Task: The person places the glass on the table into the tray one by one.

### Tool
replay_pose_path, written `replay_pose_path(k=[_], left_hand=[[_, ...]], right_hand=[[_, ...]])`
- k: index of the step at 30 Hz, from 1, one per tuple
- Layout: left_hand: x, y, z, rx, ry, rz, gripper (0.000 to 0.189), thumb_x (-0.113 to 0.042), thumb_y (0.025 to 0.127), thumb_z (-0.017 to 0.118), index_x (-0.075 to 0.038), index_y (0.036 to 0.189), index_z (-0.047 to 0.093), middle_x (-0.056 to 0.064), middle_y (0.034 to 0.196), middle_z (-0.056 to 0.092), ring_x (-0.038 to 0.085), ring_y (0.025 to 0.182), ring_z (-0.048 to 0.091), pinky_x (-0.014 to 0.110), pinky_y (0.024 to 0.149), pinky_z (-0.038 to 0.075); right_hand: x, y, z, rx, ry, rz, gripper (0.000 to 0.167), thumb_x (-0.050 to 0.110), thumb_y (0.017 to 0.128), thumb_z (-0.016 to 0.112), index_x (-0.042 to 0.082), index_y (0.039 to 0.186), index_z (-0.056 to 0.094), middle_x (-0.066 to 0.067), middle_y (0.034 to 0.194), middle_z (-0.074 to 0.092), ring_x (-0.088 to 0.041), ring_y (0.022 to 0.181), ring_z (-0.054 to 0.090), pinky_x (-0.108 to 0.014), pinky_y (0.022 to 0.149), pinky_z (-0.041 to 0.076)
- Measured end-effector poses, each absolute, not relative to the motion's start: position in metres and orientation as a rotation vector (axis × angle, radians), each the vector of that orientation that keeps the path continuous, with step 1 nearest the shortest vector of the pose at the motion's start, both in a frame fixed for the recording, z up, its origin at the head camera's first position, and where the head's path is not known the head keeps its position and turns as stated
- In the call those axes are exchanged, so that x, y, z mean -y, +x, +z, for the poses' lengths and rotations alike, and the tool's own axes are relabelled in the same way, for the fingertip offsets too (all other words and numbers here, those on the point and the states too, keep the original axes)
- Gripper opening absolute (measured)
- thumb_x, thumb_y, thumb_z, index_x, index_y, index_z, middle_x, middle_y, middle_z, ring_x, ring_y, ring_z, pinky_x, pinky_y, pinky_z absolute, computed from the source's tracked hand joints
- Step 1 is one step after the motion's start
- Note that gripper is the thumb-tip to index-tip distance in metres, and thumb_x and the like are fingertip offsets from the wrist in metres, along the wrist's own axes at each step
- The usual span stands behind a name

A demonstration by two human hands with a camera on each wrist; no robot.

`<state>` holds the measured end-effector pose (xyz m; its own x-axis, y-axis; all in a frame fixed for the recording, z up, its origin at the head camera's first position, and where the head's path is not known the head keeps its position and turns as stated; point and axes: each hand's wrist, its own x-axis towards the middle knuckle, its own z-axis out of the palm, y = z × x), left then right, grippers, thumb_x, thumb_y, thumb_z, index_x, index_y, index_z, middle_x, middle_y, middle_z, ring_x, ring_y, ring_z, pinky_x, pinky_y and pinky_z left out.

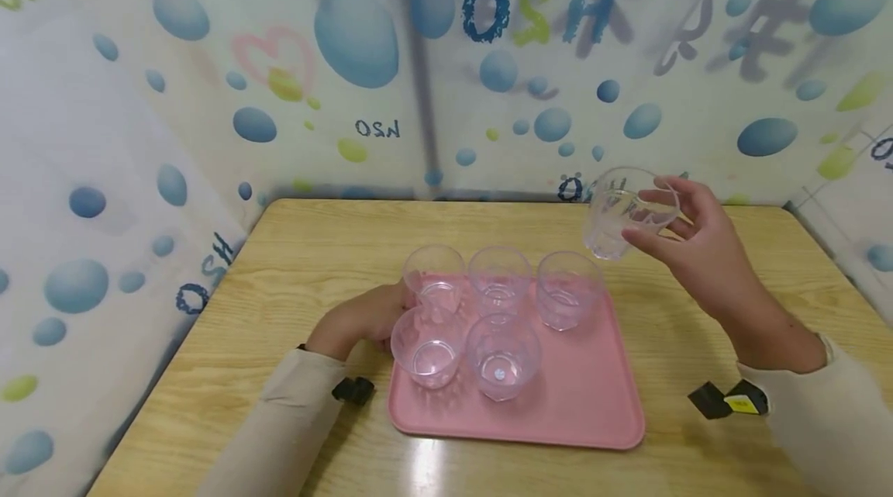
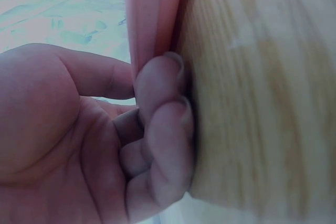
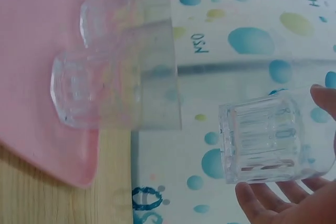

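Observation:
A pink tray (image 1: 586, 404) lies on the table with several clear plastic cups on it, one of them a front cup (image 1: 502, 357). At the tray's left edge, my left hand (image 1: 380, 311) grips the rim; in the left wrist view the thumb lies on one side of the tray edge (image 2: 152, 19) and curled fingers on the other. My right hand (image 1: 705, 249) holds another clear cup (image 1: 628, 214) upright in the air, beyond the tray's back right corner. In the right wrist view, thumb and fingers lie on opposite sides of that cup (image 3: 262, 140).
The wooden table (image 1: 300, 249) extends around the tray on all sides. A patterned curtain (image 1: 446, 94) with blue and green drops hangs behind it. Upright cups fill the tray's back row, including a back right cup (image 1: 568, 291).

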<state>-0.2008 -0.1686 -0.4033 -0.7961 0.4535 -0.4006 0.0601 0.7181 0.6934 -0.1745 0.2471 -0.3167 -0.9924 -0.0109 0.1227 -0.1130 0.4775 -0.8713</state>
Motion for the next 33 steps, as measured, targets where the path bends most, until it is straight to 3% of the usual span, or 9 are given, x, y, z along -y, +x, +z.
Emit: replay_pose_path(k=[2,5,14,25,33], left_hand=[[0.169,-0.2,-0.404,-2.358,0.389,0.928,0.013,-0.022,0.098,0.058,-0.01,0.103,0.06,0.005,0.06,0.059,0.016,0.046,0.055,0.026,0.042,0.046],[0.169,-0.2,-0.404,-2.355,0.393,0.93,0.014,-0.022,0.098,0.058,-0.01,0.105,0.059,0.005,0.061,0.059,0.016,0.046,0.055,0.026,0.042,0.047],[0.17,-0.202,-0.407,-2.335,0.416,0.941,0.016,-0.024,0.098,0.059,-0.011,0.092,0.065,0.003,0.057,0.056,0.015,0.045,0.052,0.025,0.04,0.044],[0.171,-0.202,-0.407,-2.316,0.402,0.966,0.02,-0.026,0.099,0.058,-0.011,0.113,0.059,0.004,0.058,0.055,0.015,0.044,0.051,0.025,0.04,0.043],[0.171,-0.202,-0.404,-2.305,0.399,0.978,0.023,-0.027,0.098,0.059,-0.011,0.115,0.059,0.004,0.058,0.055,0.015,0.044,0.051,0.025,0.04,0.043]], right_hand=[[-0.245,-0.167,-0.317,2.587,0.148,1.575,0.078,0.026,0.095,0.069,0.023,0.157,0.022,-0.001,0.147,0.045,-0.011,0.128,0.053,-0.007,0.081,0.05],[-0.243,-0.154,-0.318,2.537,0.222,1.627,0.075,0.015,0.095,0.069,0.024,0.155,0.026,0.004,0.142,0.047,0.002,0.118,0.056,-0.01,0.082,0.053],[-0.236,-0.124,-0.325,2.169,0.582,2.114,0.073,-0.018,0.088,0.061,0.01,0.15,0.033,-0.005,0.142,0.05,-0.009,0.122,0.061,-0.019,0.085,0.057],[-0.234,-0.108,-0.339,2.158,0.869,2.119,0.079,-0.027,0.083,0.059,0.0,0.151,0.029,-0.008,0.142,0.051,-0.015,0.121,0.062,-0.023,0.09,0.056],[-0.239,-0.106,-0.35,2.233,1.008,2.137,0.08,-0.027,0.081,0.06,-0.001,0.15,0.028,-0.01,0.144,0.048,-0.016,0.123,0.059,-0.024,0.095,0.054]])
